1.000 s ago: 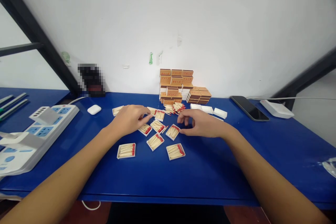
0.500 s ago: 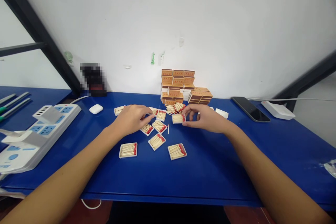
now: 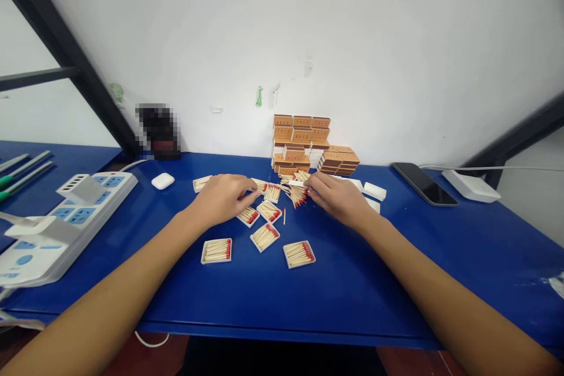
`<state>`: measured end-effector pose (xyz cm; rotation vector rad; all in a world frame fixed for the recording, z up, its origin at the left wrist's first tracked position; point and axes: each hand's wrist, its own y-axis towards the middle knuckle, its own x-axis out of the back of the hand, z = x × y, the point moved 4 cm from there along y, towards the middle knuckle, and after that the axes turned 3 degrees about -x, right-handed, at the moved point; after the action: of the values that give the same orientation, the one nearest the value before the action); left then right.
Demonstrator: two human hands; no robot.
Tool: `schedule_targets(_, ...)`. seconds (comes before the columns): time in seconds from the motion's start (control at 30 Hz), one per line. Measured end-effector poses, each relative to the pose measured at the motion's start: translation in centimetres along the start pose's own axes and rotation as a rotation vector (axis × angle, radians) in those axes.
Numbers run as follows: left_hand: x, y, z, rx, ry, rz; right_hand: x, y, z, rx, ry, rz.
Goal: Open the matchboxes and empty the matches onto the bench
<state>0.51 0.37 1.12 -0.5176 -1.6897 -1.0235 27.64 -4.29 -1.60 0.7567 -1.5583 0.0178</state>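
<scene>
My right hand (image 3: 338, 198) grips a white matchbox tray (image 3: 298, 183), tipped over so its edge faces me. Red-headed matches (image 3: 298, 196) spill out beneath it, onto the loose pile by the stacked boxes. To the left, my left hand (image 3: 220, 198) hovers or rests over several match-filled trays, thumb and forefinger apart, apparently holding nothing. Nearer me lie three filled trays: a left one (image 3: 217, 251), a middle one (image 3: 265, 237) and a right one (image 3: 299, 254). Another filled tray (image 3: 269, 211) and a single match (image 3: 284, 215) sit between my hands.
Orange matchboxes (image 3: 302, 135) are stacked against the wall, with a lower stack (image 3: 339, 158) beside them. White trays (image 3: 374, 190) lie right of my right hand. A phone (image 3: 423, 184), a white device (image 3: 471, 186), an earbud case (image 3: 163, 180) and a power strip (image 3: 74, 229) occupy the sides.
My right hand has turned over the filled tray, and its matches have come out toward the pile. My left hand has stayed in place.
</scene>
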Motion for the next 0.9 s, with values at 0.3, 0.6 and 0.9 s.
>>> schedule_targets(0.3, -0.1, -0.1, 0.1, -0.036, 0.011, -0.047, 1.5, -0.5, 0.6, 0.109, -0.095, -0.18)
schedule_targets(0.6, -0.1, -0.1, 0.1, -0.025, 0.002, -0.033, 3.5, -0.3, -2.9, -0.232, 0.179, -0.323)
schedule_targets(0.9, 0.1, 0.0, 0.0, -0.003, -0.021, -0.017, 2.7, -3.8, -12.4, -0.71, 0.454, 0.042)
